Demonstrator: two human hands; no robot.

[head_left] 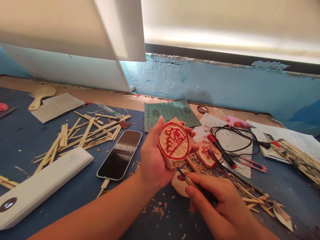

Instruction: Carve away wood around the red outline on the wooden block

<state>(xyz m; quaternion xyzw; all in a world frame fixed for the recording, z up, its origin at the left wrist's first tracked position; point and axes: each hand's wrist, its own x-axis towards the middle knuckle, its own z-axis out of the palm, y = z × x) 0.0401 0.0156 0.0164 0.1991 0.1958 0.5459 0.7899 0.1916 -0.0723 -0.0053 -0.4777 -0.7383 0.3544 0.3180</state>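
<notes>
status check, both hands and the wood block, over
Left hand holding wood block, red drawing facing up. Right hand gripping carving tool. Wood shavings scattered below.

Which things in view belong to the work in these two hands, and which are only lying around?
Belonging:
wooden block with red drawing, in the left hand
thin tool, in the right hand
probably the red and black marker

Apparently lying around:
phone
long white device
pink glue gun

Room between forearms (pixel 110 205) — wood slice (pixel 178 184), carving tool (pixel 188 181) ahead

Wood block (pixel 173 140), tool (pixel 185 177) in hands (pixel 153 158)
</notes>
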